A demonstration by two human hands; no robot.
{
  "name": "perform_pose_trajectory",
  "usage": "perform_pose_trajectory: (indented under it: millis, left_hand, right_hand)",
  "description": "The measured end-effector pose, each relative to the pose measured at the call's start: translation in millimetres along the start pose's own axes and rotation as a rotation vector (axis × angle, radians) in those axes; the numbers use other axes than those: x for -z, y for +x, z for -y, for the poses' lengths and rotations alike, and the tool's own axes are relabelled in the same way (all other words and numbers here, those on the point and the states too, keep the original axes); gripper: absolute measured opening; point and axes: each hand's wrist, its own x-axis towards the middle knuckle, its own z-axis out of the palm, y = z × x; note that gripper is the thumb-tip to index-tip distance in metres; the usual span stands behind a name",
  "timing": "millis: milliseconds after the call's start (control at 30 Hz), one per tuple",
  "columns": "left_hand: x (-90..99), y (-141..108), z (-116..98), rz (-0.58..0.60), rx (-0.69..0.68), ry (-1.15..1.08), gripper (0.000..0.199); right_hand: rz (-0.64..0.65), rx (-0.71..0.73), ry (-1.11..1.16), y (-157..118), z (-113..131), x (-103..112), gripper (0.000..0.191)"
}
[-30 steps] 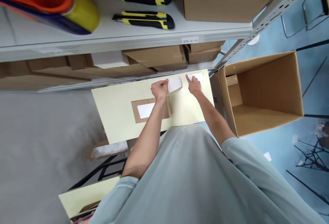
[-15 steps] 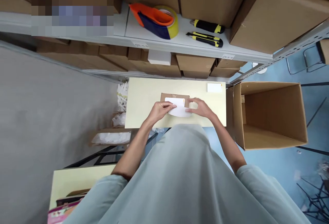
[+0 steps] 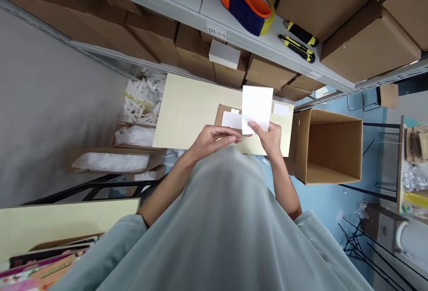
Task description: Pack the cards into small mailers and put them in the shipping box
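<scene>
Head view: right hand (image 3: 272, 139) pinches white sheet (image 3: 257, 109), thumb on top, above front edge of tabletop (image 3: 187, 108). Left hand (image 3: 214, 140), fingers loosely together, beside small cardboard box (image 3: 223, 115). White label (image 3: 281, 108) near tabletop's right edge.

A label (image 3: 216, 30) on the shelf edge (image 3: 245, 44) starts "D2" — the rest uncertain; another label (image 3: 314, 75) is too small to read.

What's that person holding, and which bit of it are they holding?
The right hand holds a white sheet by its lower end, nearest the person, with the thumb on top.
</scene>
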Motion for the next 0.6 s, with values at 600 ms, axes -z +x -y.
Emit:
perform_pose_trajectory:
  millis: [600]
  left_hand:
    - [39.0,-42,-17,-0.119,-0.129,0.006,0.033]
  right_hand:
    - [-0.093,0.050,-0.112,-41,29,-69,0.042]
